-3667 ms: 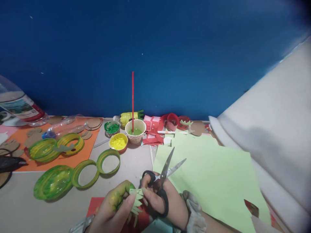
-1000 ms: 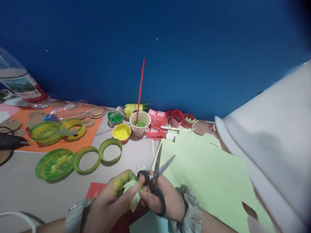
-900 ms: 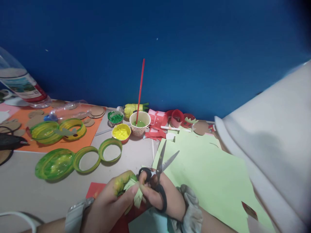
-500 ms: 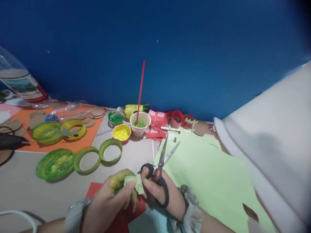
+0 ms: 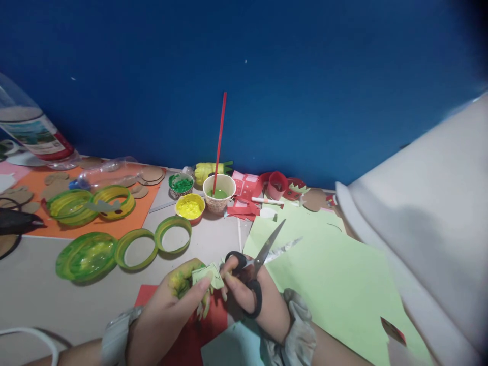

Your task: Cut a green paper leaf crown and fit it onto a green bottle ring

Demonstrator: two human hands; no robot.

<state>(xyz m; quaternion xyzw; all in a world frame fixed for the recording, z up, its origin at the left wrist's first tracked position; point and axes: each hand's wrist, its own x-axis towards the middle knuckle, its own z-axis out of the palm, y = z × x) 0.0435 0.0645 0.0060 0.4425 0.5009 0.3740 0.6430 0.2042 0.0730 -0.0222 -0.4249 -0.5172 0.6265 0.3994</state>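
Observation:
My left hand (image 5: 171, 310), smeared with green and yellow paint, pinches a small light green paper piece (image 5: 206, 276) with dark drawn lines on it. Close beside it, my right hand (image 5: 246, 290) has black-handled scissors (image 5: 263, 254) hooked on its fingers, the blades parted and pointing away to the upper right. The right fingertips are at the paper's right edge; whether they grip it I cannot tell. Under both hands lie red paper (image 5: 179, 345) and pale blue paper (image 5: 236, 348).
Green-yellow painted plastic rings (image 5: 136, 249) stand left. Beyond are a yellow paint cup (image 5: 190, 208), a green paint cup (image 5: 181, 185) and a paper cup (image 5: 220, 203) holding a red stick (image 5: 220, 142). Large light green paper (image 5: 328, 274) covers the right. A big bottle (image 5: 36, 129) stands far left.
The scissors have swung to the right and lower in my right hand. The paper piece has turned and shifted slightly left and up in my left fingers.

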